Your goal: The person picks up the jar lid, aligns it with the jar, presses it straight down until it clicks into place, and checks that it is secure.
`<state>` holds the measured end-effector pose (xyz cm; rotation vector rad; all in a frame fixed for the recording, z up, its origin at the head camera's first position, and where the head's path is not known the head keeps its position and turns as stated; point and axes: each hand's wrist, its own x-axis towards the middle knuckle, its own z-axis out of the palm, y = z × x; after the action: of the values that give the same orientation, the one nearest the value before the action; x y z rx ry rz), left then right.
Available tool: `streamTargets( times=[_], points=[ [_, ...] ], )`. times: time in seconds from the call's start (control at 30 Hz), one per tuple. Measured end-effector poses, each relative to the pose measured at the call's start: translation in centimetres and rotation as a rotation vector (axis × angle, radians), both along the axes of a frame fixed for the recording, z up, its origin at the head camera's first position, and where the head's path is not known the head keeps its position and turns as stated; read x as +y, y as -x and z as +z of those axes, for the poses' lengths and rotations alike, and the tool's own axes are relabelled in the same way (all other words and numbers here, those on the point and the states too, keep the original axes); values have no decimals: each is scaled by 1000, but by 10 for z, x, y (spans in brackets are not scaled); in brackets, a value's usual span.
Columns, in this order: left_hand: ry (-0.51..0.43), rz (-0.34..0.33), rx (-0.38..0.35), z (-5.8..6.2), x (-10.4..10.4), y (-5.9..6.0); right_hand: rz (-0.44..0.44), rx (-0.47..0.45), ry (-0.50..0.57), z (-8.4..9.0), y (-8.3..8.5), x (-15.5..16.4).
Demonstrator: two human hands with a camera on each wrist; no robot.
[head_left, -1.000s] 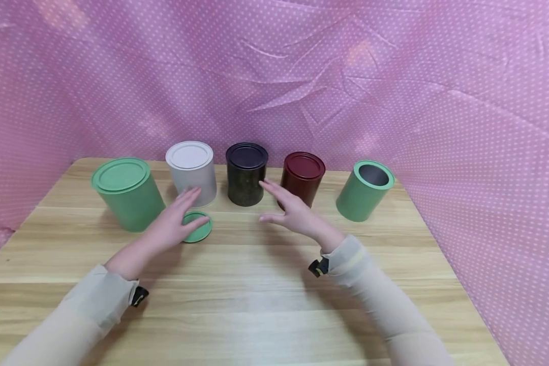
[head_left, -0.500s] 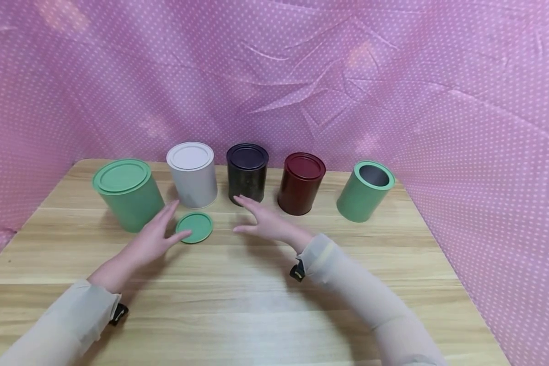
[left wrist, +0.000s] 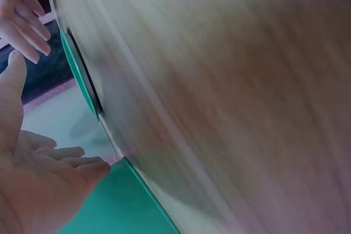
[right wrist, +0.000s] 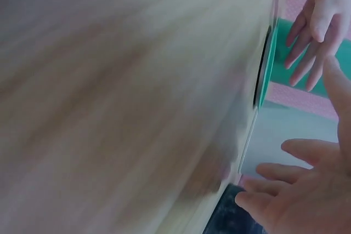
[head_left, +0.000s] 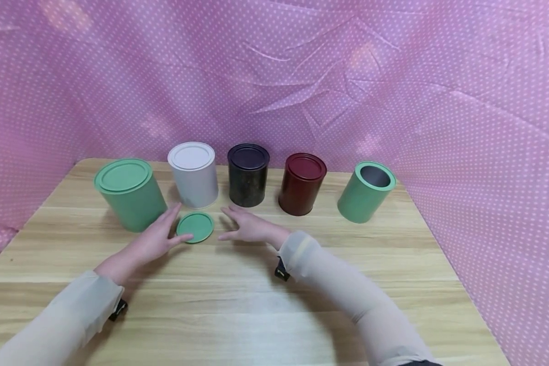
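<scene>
Fingers of both hands are spread and relaxed, the left hand point(head_left: 153, 239) touching the small round green metal lid point(head_left: 195, 226) and the right hand point(head_left: 247, 227) just beside it. It lies flat on the wooden table point(head_left: 274, 305) before the white cylindrical tin point(head_left: 193, 175), near the back edge. Picking it up looks the step; pinching its rim would follow.

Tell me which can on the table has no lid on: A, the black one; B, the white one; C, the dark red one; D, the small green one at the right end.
D: the small green can shows an open mouth with a grey inside, while a loose green lid lies flat on the table between the two hands.
</scene>
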<state>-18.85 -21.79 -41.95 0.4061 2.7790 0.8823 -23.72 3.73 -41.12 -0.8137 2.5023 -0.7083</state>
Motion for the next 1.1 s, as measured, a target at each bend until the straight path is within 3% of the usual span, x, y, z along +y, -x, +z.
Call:
streamTargets(
  times=[0.43,0.77,1.1],
  points=[
    [48,-1,-11,-5,-2,-4,31,32,-125,-6,7,-29],
    [52,-7,-10,-10,6,-7,114,81,-136,-9,9,-34],
    [104,-16,4,-9,9,-7,71,54,-189,-10,6,-37]
  ],
)
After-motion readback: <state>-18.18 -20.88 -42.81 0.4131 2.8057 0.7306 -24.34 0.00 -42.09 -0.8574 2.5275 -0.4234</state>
